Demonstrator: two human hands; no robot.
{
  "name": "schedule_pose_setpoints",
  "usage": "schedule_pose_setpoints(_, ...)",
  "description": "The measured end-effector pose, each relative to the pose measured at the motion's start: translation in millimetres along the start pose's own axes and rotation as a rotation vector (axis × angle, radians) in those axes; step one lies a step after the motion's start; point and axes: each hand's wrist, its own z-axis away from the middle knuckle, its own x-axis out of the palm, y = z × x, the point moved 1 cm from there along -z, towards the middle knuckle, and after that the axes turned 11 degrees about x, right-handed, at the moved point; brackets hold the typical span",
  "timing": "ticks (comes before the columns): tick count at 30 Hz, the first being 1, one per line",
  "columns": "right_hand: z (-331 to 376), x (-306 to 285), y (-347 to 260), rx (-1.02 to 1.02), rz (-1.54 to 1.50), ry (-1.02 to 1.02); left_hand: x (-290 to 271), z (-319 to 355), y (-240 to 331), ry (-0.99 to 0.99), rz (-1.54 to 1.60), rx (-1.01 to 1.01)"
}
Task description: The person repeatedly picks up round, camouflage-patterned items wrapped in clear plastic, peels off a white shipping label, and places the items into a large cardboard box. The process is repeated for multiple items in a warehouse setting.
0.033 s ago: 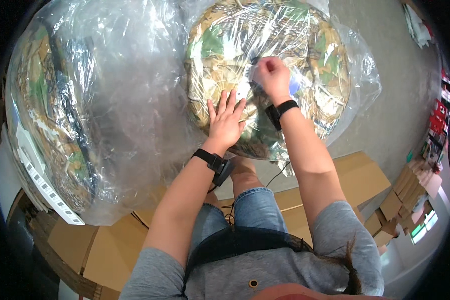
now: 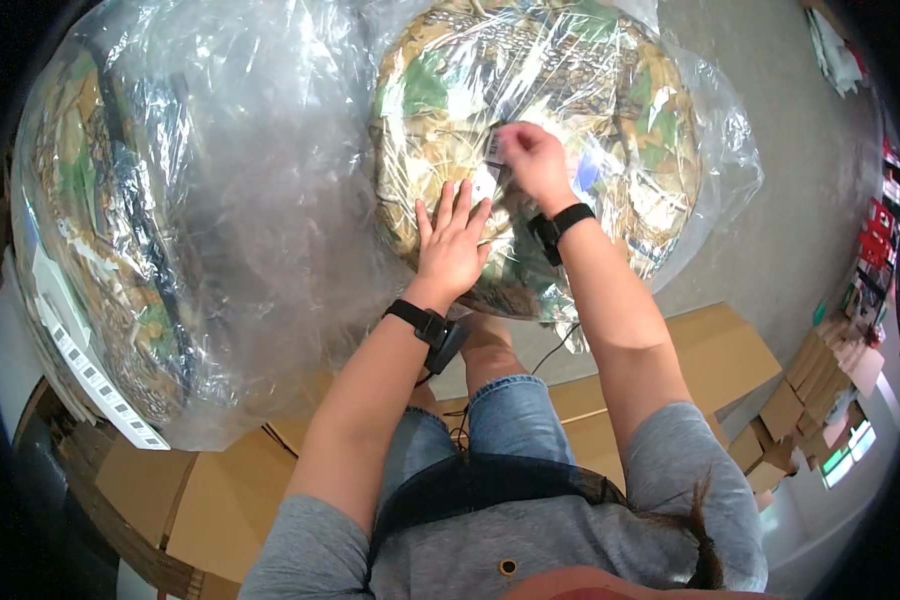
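A round, flat bundle in camouflage fabric [image 2: 560, 70] lies at the upper middle, wrapped in clear shiny plastic. My left hand [image 2: 451, 243] rests flat on its near left part, fingers spread over the wrap. My right hand [image 2: 538, 162] is above the bundle's middle with its fingers curled into a pinch. Its fingertips are at the edge of a white barcode label [image 2: 485, 184]; what they hold, if anything, is hidden. Part of a blue patch [image 2: 584, 172] shows beside the right hand.
Another camouflage bundle [image 2: 80, 180] in a clear plastic bag [image 2: 270, 180] stands on the left, a white barcode strip [image 2: 100, 385] at its edge. Cardboard [image 2: 720, 350] lies near my legs. Stacked cartons [image 2: 810, 390] and red goods [image 2: 876, 235] line the right side, beyond grey floor [image 2: 790, 180].
My right hand has shifted slightly left, its curled fingertips closer over the label. The left hand and the bundles stay where they were.
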Motion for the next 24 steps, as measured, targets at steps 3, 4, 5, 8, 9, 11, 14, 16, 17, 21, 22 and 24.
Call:
schedule_pose_setpoints(3, -6, 6, 10, 0.110, -0.069, -0.126, -3, 6, 0, 0.044, 0.019, 0.029)
schedule_pose_setpoints(4, -11, -1, 14, 0.129, -0.172, -0.017, -4, 8, 0, 0.059, 0.027, 0.042)
schedule_pose_setpoints(5, -14, -5, 13, 0.149, -0.275, 0.087, -5, 11, -2, 0.107, 0.059, 0.025)
schedule_pose_setpoints(8, 1, -4, 3, -0.143, 0.044, 0.211, -8, 23, -20, 0.271, 0.118, -0.008)
schedule_pose_setpoints(9, 14, -4, -6, -0.257, 0.262, 0.240, -8, 30, -31, 0.332, 0.107, -0.040)
schedule_pose_setpoints(11, 36, 0, -9, -0.403, 0.496, -0.010, -4, 44, -45, 0.451, 0.087, -0.099)
schedule_pose_setpoints(14, 40, -21, 18, -0.390, 0.610, 0.183, 1, 53, -47, 0.502, 0.257, -0.331)
schedule_pose_setpoints(16, 54, -47, 48, -0.044, 0.465, 0.418, 5, 54, -55, 0.532, 0.453, -0.462)
schedule_pose_setpoints(17, 66, -63, 59, -0.072, 0.413, 0.499, 6, 54, -59, 0.541, 0.554, -0.527)
schedule_pose_setpoints(21, 138, -117, 96, 0.149, 0.646, 0.811, -3, 42, -83, 0.439, 0.589, -0.669)
schedule_pose_setpoints(22, 151, -125, 106, 0.232, 0.589, 0.875, -4, 36, -86, 0.452, 0.692, -0.720)
schedule_pose_setpoints(24, 163, -140, 156, 0.507, 0.077, 0.881, -9, 23, -87, 0.456, 0.899, -0.799)
